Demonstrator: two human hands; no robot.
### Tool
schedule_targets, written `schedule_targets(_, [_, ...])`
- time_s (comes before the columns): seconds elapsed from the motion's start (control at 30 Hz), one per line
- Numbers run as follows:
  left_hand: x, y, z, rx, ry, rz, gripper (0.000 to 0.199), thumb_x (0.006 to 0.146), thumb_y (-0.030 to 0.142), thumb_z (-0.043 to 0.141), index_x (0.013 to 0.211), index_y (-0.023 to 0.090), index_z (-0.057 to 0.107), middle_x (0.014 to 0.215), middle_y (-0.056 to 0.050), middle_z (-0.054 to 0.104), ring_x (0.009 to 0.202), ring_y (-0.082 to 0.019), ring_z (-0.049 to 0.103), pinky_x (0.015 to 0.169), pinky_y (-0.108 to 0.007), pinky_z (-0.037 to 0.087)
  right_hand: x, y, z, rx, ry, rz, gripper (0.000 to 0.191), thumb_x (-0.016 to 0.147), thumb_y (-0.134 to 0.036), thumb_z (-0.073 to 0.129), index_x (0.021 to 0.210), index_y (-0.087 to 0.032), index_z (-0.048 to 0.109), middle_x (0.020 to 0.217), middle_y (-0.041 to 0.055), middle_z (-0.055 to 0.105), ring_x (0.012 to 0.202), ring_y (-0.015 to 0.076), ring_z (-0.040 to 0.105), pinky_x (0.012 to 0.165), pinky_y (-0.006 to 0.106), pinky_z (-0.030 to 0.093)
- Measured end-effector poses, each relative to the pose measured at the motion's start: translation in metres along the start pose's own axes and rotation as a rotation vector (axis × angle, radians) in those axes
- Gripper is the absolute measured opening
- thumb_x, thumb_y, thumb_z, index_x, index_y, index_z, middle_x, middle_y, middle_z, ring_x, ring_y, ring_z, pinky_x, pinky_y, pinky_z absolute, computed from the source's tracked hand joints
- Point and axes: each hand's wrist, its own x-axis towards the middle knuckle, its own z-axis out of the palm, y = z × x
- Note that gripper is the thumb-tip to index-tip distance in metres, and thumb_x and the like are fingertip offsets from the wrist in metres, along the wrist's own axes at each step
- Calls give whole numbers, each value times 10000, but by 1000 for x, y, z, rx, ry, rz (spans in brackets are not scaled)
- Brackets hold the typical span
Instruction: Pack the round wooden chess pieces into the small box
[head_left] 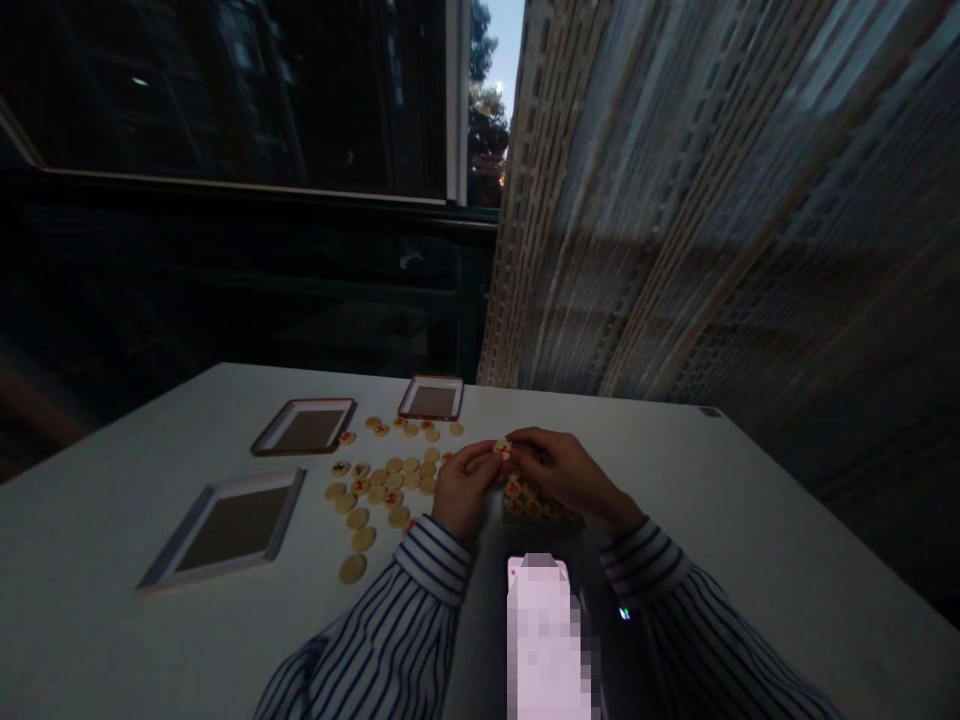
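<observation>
Between my fingertips is a round cream-coloured piece [502, 450] with a red mark. My left hand [466, 484] pinches it from the left, its fingers closed. From the right, my right hand [568, 470] has its thumb and forefinger at the same piece, and its palm is over a box [541, 519]. Rows of round pieces with red marks [514, 505] lie in the box, partly covered by my right hand. Many loose round pieces [377, 494] are spread on the table left of my left hand, some plain side up and some showing red or black marks.
Three shallow trays or lids stand at the left and back of the white table [97, 520]: a near one [236, 525], a middle one [307, 430] and a far one [433, 400]. A lit phone [540, 640] is between my forearms.
</observation>
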Motion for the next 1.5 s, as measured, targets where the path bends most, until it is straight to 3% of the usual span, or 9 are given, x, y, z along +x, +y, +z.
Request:
schedule_targets(0.33, [1, -2, -1, 13, -4, -8, 311, 556, 235, 739, 834, 120, 659, 778, -61, 696, 667, -123, 634, 664, -237, 510, 6, 5, 0, 68, -28, -26, 231, 795, -200, 485, 968, -202, 639, 938, 25, 672, 858, 148, 611, 795, 275, 467])
schedule_targets(0.73, [2, -6, -3, -5, 23, -28, 257, 582, 267, 730, 782, 123, 656, 716, -41, 689, 609, -112, 622, 590, -217, 511, 5, 7, -1, 95, -53, -23, 222, 805, -203, 480, 966, -189, 633, 934, 21, 671, 857, 135, 608, 790, 258, 463])
schedule_targets(0.97, [1, -5, -1, -70, 48, -92, 280, 584, 202, 731, 844, 127, 658, 736, -44, 689, 602, -101, 621, 576, -201, 515, 5, 4, -5, -57, -73, -88, 211, 825, -224, 470, 948, -201, 639, 918, 27, 668, 856, 141, 599, 788, 266, 447])
schedule_targets(1.5, [2, -8, -1, -94, 33, -84, 258, 571, 227, 736, 796, 123, 667, 770, -41, 685, 665, -97, 611, 641, -204, 499, 4, 3, -6, -248, -100, -215, 278, 777, -247, 555, 1045, -181, 586, 973, 65, 630, 906, 179, 555, 809, 324, 424])
